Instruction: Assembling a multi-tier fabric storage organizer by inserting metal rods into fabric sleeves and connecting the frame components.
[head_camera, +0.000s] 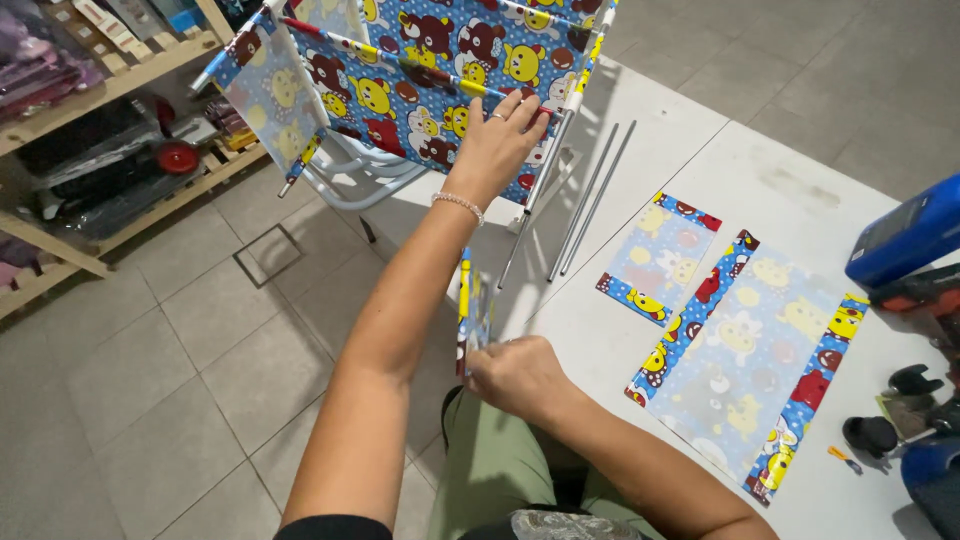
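Observation:
A frame of white metal tubes covered in blue cartoon-bear fabric (420, 70) stands upright at the far edge of the white table (800, 190). My left hand (500, 140) reaches out and grips the frame's right side, fingers closed over the fabric edge and the tube. My right hand (515, 375) sits close to my body and holds a small panel of the same fabric (468, 300), seen edge-on and upright. A bead bracelet circles my left wrist.
Two flat fabric panels lie on the table, a small one (660, 255) and a larger one (745, 360). Two thin metal rods (590, 200) lie beside the frame. A blue box (905, 235) and black parts (890, 410) sit at right. Wooden shelving (90, 130) stands at left on the tiled floor.

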